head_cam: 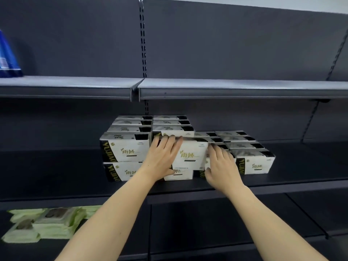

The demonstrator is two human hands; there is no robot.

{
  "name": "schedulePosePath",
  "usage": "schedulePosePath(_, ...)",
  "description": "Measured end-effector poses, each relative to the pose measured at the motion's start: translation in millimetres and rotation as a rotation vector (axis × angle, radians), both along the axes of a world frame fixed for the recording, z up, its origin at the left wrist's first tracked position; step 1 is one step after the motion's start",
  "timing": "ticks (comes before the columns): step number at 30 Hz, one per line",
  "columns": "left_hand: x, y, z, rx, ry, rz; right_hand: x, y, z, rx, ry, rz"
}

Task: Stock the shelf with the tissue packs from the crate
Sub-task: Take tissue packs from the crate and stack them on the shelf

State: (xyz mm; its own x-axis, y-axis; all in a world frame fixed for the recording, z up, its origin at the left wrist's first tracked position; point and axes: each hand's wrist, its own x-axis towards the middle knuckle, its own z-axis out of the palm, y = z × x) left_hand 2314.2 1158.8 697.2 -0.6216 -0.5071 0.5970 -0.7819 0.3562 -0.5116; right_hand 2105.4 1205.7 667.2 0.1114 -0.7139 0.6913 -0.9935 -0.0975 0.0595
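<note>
Tissue pack sitting on the stacked packs on the middle shelf — left hand pressing flat-fingered on its front, right hand touching its right end, fingers straight — neither gripping

Both bare arms reach forward, left hand and right hand with fingers extended, nearly straight.

I'm in a shop aisle. Dark metal shelves run across in tiers, hung on slotted uprights against a grey back panel, with price-strip edges. Identical boxed tissue packs sit stacked in rows; green wipes packs lie lower left, and a blue bag stands upper left.
</note>
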Motion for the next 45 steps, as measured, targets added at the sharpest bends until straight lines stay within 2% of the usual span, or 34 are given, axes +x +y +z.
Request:
schedulePosePath(9,-10,-38,-11,-0.017,0.035,0.07,-6,-45,-3,0.041,-0.048,0.049)
schedulePosePath(18,-7,-56,-26,0.054,0.08,0.129,-3,-67,-17,0.04,-0.056,0.069)
schedulePosePath(28,-8,-66,-27,0.108,0.113,0.084,2,-82,-26,-0.064,-0.092,0.097)
schedulePosePath(34,-8,-69,-27,0.108,0.083,0.131,7,-91,-32,-0.055,-0.134,0.11)
schedulePosePath(45,-7,-65,-25,0.161,0.161,0.042,11,-87,-29,-0.058,-0.143,0.076)
